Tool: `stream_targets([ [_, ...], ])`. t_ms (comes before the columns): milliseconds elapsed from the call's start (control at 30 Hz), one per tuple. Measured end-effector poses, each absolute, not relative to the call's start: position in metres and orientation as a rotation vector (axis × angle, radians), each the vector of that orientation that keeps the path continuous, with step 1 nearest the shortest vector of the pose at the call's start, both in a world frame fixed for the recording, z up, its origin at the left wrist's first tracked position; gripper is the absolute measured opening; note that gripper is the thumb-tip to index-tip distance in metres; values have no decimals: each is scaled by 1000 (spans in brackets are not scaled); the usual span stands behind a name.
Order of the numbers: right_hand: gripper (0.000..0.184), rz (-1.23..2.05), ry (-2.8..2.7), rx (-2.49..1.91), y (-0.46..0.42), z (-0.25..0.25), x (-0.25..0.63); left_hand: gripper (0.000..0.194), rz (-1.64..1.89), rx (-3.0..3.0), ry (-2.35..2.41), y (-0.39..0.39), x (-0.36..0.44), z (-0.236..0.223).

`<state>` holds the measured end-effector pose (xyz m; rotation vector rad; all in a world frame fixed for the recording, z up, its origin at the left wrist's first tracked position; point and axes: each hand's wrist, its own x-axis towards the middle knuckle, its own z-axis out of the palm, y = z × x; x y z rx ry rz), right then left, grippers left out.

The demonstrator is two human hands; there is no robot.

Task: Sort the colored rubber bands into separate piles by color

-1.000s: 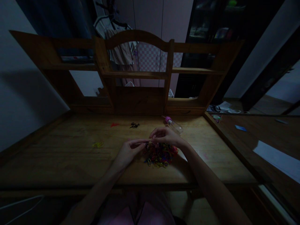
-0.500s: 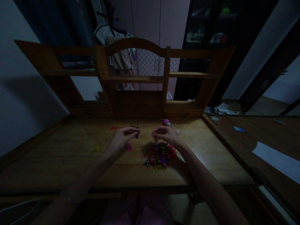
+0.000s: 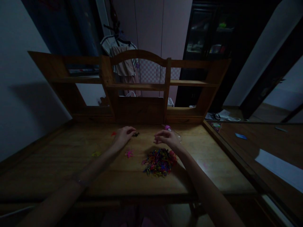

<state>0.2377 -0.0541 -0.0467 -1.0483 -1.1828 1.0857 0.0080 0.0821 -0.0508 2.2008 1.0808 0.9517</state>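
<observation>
Poised near a multicoloured pile (image 3: 159, 162) with left hand (image 3: 123, 137) by black bits (image 3: 136, 134), right hand (image 3: 168, 140) before a part-hidden, pink-topped bottle (image 3: 168, 127), and fingers (image 3: 130, 128) curled narrow (grip unclear).

Remotely, I note clothes (image 3: 125, 66) hanging behind the wooden shelf (image 3: 138, 86); at right, a blue card (image 3: 240, 136) lies beyond white paper (image 3: 279, 168).

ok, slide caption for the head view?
Left hand at a small black pile, right hand near a multicolored tangle on a wooden desk.
</observation>
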Motion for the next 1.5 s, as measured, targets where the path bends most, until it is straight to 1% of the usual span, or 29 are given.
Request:
stream_targets([
  [167,34,1156,-1158,-1020,-56,-47,235,31,782,1977,698,29,34,-33],
  [300,31,1118,-1212,-1030,-56,-46,236,31,731,1904,573,5,44,-25],
  [567,27,1035,-1298,-1084,-58,-41,235,24,833,1895,646,-4,43,-25],
  [900,29,1092,-1263,-1064,-60,-41,230,35,802,1807,594,-8,43,-32],
  [1067,28,1092,-1318,-1073,-62,-39,229,24,858,1908,706,-10,38,-25],
  [1133,27,1066,-1379,-1093,-62,-38,230,22,849,1967,751,-9,30,-22],
  [1267,27,958,-1540,-1183,-60,-41,231,23,711,2076,884,-7,2,-27],
  [1400,19,811,-1713,-1209,-60,-49,226,21,621,2277,1112,-5,-23,-40],
  [1500,15,716,-1800,-1248,-61,-55,222,18,587,2445,1112,-5,-30,-44],
])
